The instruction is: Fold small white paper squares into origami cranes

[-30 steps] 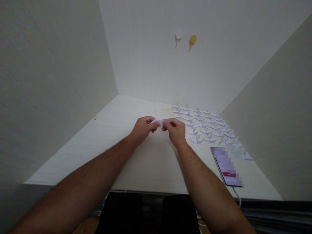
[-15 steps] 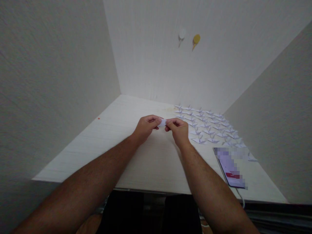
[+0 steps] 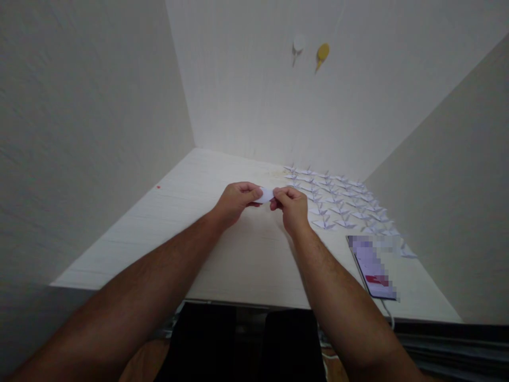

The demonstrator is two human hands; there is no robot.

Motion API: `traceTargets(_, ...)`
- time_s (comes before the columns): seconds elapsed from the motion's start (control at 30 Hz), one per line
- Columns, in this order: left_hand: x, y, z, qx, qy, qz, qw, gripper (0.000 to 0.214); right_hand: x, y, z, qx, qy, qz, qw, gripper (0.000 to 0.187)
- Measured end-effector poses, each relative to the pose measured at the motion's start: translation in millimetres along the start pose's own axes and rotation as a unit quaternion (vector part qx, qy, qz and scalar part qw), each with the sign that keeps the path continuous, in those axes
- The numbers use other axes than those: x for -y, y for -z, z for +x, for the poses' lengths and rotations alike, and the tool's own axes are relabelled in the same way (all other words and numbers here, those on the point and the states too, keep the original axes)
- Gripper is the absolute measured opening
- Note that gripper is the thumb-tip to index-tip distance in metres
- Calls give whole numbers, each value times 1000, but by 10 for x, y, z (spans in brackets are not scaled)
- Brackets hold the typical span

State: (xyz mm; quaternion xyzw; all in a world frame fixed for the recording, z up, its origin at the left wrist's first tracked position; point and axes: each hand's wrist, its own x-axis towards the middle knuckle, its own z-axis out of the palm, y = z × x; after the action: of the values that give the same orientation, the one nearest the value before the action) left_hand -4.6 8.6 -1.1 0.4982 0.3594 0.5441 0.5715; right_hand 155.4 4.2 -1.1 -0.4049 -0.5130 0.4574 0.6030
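A small folded piece of white paper [image 3: 266, 194] is pinched between both my hands above the middle of a pale wooden table [image 3: 222, 249]. My left hand [image 3: 235, 201] grips its left end with closed fingers. My right hand [image 3: 292, 208] pinches its right end, fingers curled. To the right of my hands, several small white folded paper cranes [image 3: 338, 204] stand in rows on the table.
A phone [image 3: 373, 266] with a lit screen lies at the table's right front, a cable running off its near end. Two round wall hooks, one white [image 3: 298, 44] and one yellow [image 3: 322, 52], hang on the back wall. Walls close in left and right.
Both hands have stayed together on the paper, working it with small finger movements. The view has shifted slightly, so everything sits a little differently in the picture.
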Motion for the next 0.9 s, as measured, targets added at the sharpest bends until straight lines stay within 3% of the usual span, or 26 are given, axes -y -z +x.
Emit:
traceTargets(0.17,-16,37,-20,33,19,51,998,29,0,9,22,-31,4,12,999,25)
traceTargets(0.43,-19,23,-15,29,11,67,997,25,46,0,37,-29,-22,45,998,25)
traceTargets(0.7,-18,14,-26,36,14,25,999,26,103,-13,-1,-5,-31,99,995,23)
traceTargets(0.9,-36,11,-36,35,13,19,999,27,76,-2,5,1,-6,72,997,21)
